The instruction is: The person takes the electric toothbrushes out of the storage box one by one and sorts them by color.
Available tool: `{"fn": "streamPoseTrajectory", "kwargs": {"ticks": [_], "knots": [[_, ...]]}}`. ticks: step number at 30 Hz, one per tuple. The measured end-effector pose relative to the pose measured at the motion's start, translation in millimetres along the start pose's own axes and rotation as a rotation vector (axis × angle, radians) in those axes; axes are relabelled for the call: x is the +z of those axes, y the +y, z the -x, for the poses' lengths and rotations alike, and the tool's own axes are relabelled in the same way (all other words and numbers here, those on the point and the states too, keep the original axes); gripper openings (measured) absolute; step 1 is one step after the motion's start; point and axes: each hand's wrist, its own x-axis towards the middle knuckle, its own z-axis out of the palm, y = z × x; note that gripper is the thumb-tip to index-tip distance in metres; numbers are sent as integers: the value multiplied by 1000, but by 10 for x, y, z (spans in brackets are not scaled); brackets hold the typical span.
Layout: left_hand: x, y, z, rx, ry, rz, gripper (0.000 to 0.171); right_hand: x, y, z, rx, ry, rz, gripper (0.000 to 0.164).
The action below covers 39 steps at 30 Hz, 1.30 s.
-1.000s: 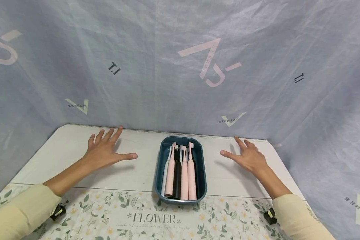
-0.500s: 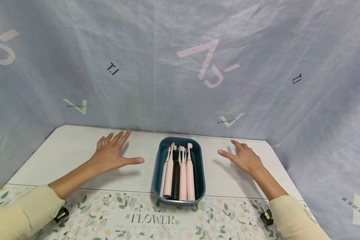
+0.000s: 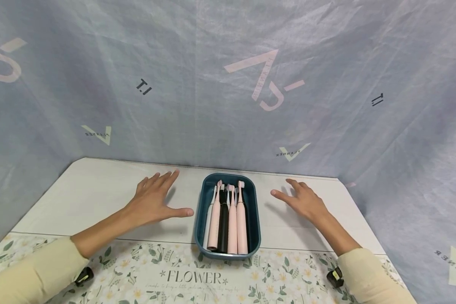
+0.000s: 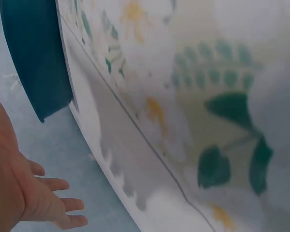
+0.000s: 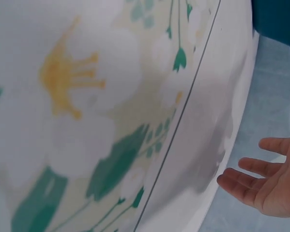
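A dark teal box stands in the middle of the table, holding several electric toothbrushes side by side, heads toward the back. Among them are pink toothbrushes, a black toothbrush and a white toothbrush along the left wall. To the box's left my left hand hovers with fingers spread, its thumb tip close to the rim. My right hand hovers on the other side, farther from the box, with thumb and fingers apart. Neither hand holds anything. Both wrist views show the box's outer wall beyond the hand.
The tablecloth has a white band at the back and a floral front with the word FLOWER. A grey-blue printed curtain closes off the back and both sides. Black wrist devices show under the sleeves.
My left hand has moved right and slightly nearer me, toward the box. My right hand has drifted a little left, also toward it. The box and toothbrushes stay in place.
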Motion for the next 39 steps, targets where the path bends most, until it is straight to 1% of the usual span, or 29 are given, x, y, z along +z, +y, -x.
{"fn": "streamPoseTrajectory", "kwargs": {"ticks": [7,15,20,27,39], "knots": [[85,118,38,65,17,16,138,25,-76,17,-18,-12,-17,108],[152,239,35,112,5,57,140,79,-108,16,-33,-21,-50,107],[213,329,33,128,0,75,143,102,-127,19,-41,-18,-57,107],[300,425,68,137,-15,87,146,109,-161,24,-58,-3,-92,104],[404,590,124,137,-52,140,149,147,-198,11,-144,29,-165,93]]}}
